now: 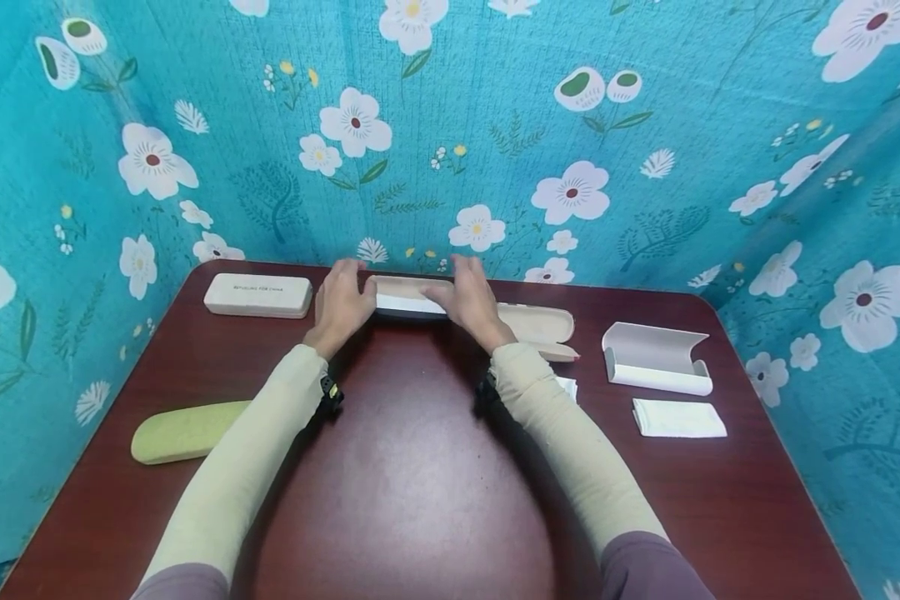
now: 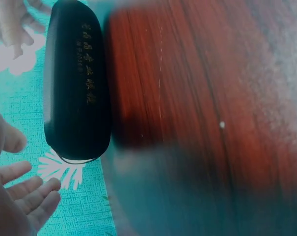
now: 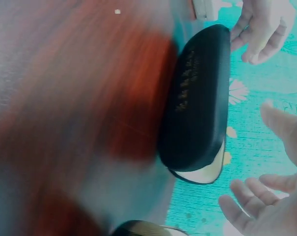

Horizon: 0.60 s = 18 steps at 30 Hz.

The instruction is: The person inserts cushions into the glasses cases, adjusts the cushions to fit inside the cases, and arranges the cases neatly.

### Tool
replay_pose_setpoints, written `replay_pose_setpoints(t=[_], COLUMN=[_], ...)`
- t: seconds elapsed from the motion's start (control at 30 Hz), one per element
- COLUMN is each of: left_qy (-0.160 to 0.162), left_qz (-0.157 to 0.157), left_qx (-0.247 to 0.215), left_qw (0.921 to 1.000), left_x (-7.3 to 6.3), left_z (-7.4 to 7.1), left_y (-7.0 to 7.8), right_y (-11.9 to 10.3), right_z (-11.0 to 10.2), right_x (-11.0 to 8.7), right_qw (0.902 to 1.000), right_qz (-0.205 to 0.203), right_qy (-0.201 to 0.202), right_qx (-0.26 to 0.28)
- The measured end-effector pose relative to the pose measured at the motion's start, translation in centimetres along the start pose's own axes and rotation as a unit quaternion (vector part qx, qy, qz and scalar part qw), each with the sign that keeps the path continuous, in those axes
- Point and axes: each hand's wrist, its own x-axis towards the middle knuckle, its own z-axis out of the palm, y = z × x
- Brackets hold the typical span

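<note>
At the back edge of the table stands an open black glasses case (image 1: pixel 411 316), its raised lid showing a cream lining and a white strip lying inside. Gold lettering marks the black outside (image 2: pixel 79 83) of this case in the left wrist view. My left hand (image 1: pixel 342 304) is at its left end, thumb and fingers spread apart. At the right end is my right hand (image 1: pixel 471 302), also with fingers spread. Both wrist views show a gap between the near hand and the case (image 3: pixel 197 103).
To the left are a white lettered case (image 1: pixel 258 297) and a yellow-green case (image 1: pixel 187 433). Right of the hands lies an open cream case (image 1: pixel 536 322). Farther right are an open white case (image 1: pixel 656 360) and a folded white cloth (image 1: pixel 678 418). A floral curtain (image 1: pixel 450 133) hangs behind the table.
</note>
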Motion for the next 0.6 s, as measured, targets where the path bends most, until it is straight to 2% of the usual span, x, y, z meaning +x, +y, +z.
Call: replay_pose_setpoints(t=[0.13,0.23,0.33,0.4,0.47,0.6], left_qy=[-0.07,-0.14,-0.188,-0.2,-0.202,-0.19], left_qz=[0.057,0.098,0.131,0.15,0.164,0.174], left_qx=[0.025,0.059,0.1,0.12,0.131,0.126], left_qw=[0.9956,0.9836,0.9682,0.9607,0.9566,0.958], left_x=[0.4,0.3,0.1,0.0,0.0,0.1], left_z=[0.7,1.5,2.2,2.3,2.2,1.7], left_y=[-0.1,-0.3,-0.7,-1.0,-1.2,-1.2], right_y=[-0.5,-0.6,-0.5,-0.3,-0.2,0.0], right_z=[0.1,0.7,1.4,1.6,1.7,1.7], right_x=[0.4,0.5,0.6,0.7,0.7,0.8], right_qw=[0.9955,0.9879,0.9808,0.9781,0.9768,0.9737], right_qz=[-0.039,-0.057,-0.063,-0.066,-0.07,-0.092], right_qy=[-0.064,-0.112,-0.151,-0.165,-0.169,-0.153], right_qx=[-0.057,-0.09,-0.105,-0.108,-0.112,-0.142])
